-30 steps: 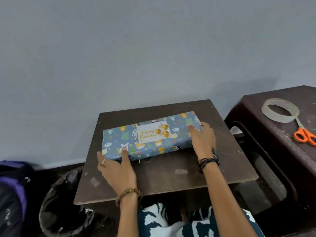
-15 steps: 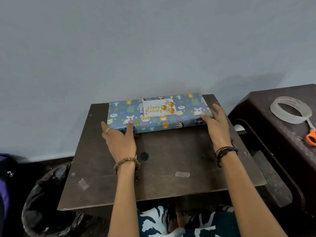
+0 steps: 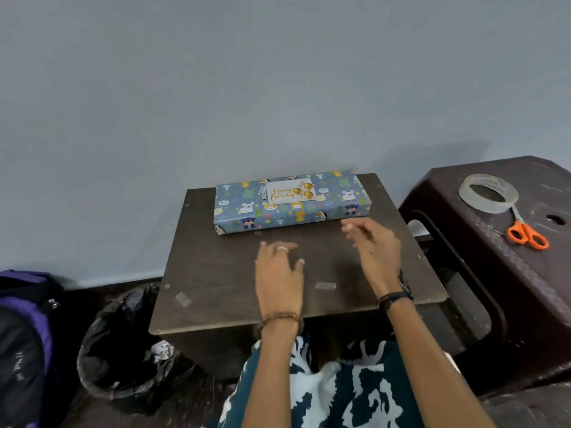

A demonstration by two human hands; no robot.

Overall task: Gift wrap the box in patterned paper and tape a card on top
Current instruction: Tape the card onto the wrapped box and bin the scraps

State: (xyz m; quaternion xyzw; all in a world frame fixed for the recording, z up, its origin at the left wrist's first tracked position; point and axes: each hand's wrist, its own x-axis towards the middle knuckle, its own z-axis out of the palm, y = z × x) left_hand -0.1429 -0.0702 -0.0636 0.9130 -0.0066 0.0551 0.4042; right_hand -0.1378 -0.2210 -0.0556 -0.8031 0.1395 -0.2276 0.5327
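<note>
The box [image 3: 290,211], wrapped in blue paper with animal pictures, lies flat at the far edge of the small dark table [image 3: 216,273], against the wall. A white "Happy Birthday" card [image 3: 292,192] with gold balloons sits on its top. My left hand [image 3: 279,273] hovers over the middle of the table, fingers loose, holding nothing. My right hand [image 3: 372,248] is just in front of the box's right end, fingers relaxed and blurred, apart from the box.
A tape roll [image 3: 486,193] and orange scissors [image 3: 525,231] lie on the dark stool [image 3: 494,273] to the right. Two scraps of tape [image 3: 325,286] stick to the table. A black-lined bin [image 3: 123,350] and a purple backpack [image 3: 24,335] stand at the left.
Both hands pushed the box away to the table's far edge, then let go and drew back toward me. The box now lies untouched.
</note>
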